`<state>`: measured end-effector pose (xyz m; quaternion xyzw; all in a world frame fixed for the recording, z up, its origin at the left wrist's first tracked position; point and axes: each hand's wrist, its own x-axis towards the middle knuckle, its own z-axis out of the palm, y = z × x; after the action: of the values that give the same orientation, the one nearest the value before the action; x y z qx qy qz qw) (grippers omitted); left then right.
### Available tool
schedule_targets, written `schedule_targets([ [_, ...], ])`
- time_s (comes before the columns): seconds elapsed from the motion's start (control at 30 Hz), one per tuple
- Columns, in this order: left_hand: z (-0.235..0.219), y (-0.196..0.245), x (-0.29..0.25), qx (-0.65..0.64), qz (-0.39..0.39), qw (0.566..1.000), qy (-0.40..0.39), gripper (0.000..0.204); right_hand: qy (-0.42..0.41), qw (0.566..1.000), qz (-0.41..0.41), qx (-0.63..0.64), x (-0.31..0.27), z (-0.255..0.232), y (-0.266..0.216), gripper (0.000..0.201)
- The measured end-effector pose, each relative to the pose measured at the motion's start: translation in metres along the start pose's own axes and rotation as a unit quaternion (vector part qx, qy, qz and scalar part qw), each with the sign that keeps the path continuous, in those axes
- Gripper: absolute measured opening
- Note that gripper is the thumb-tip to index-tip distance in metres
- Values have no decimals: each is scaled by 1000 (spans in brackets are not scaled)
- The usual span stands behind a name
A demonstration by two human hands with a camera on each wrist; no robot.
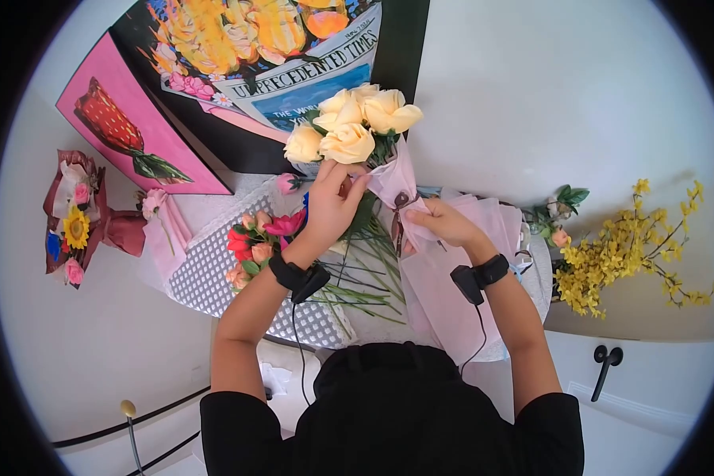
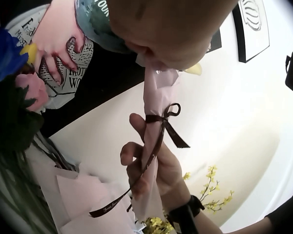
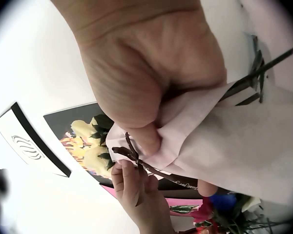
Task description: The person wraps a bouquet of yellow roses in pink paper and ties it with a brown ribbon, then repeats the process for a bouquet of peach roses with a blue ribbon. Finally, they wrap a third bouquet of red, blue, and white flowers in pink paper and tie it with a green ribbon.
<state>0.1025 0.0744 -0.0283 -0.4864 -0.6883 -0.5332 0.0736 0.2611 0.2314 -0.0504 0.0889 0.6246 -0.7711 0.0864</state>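
A bouquet of cream roses (image 1: 349, 131) stands tilted in pink wrapping paper (image 1: 391, 181), tied with a dark brown ribbon (image 1: 401, 200) in a bow. Just below the bow my right hand (image 1: 444, 224) grips the wrapped stems, its thumb lying over the paper. Green stem ends (image 3: 263, 70) poke out past that hand. My left hand (image 1: 333, 202) is up beside the blossoms, its curled fingertips pinching the upper edge of the paper. In the left wrist view, one long ribbon tail (image 2: 107, 207) hangs down along the wrap.
Loose green stems (image 1: 373, 270) and red and peach flowers (image 1: 250, 250) lie on the table, beside pink paper sheets (image 1: 444, 293). Behind lean a bouquet painting (image 1: 254, 47) and a pink strawberry picture (image 1: 143, 119). Yellow blossom branches (image 1: 611, 262) stand right, a wrapped sunflower bouquet (image 1: 77, 226) left.
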Motion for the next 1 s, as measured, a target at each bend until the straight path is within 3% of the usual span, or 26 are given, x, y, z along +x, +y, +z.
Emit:
schedule_targets([
  [0.07, -5, -3, 0, -30, 9, 999, -21, 13, 5, 1000, -8, 22, -2, -2, 1, 25],
  [0.13, -10, -5, -1, -176, -175, 959, -138, 10, -2, 1000, -6, 21, -1, -7, 6, 25],
  [0.37, -5, -6, -9, -67, -83, 990, -95, 12, -23, 997, 6, 72, -3, -7, 10, 26],
  [0.43, 1, 0, -14, -138, -83, 987, 16, 16, -34, 996, -4, 82, -3, -6, 11, 26],
  [0.47, 0, -2, -15, -138, -83, 987, 16, 16, -44, 995, -15, 93, -3, -6, 11, 26],
  [0.6, -6, 2, -12, -99, -83, 991, -40, 17, -54, 994, -29, 90, -1, -6, 19, 42],
  [0.7, -7, 5, -9, -112, -102, 987, -60, 18, -28, 997, -13, 75, -2, -4, 16, 39],
  [0.77, -9, 4, -8, -120, -111, 984, -76, 20, -16, 997, -6, 75, -3, -3, 16, 24],
  [0.87, -13, 8, -5, -72, -172, 973, -133, 26, 2, 999, 4, 34, -3, 1, 12, 25],
  [0.93, -18, 17, 0, -102, -254, 940, -203, 27, 5, 1000, 7, 28, -3, 2, 13, 25],
  [0.97, -19, 17, 1, -101, -254, 940, -204, 27, 9, 1000, 12, 22, -3, 2, 13, 25],
  [1.0, -21, 17, 2, -100, -253, 927, -257, 24, 10, 1000, 11, 23, -4, 2, 12, 25],
])
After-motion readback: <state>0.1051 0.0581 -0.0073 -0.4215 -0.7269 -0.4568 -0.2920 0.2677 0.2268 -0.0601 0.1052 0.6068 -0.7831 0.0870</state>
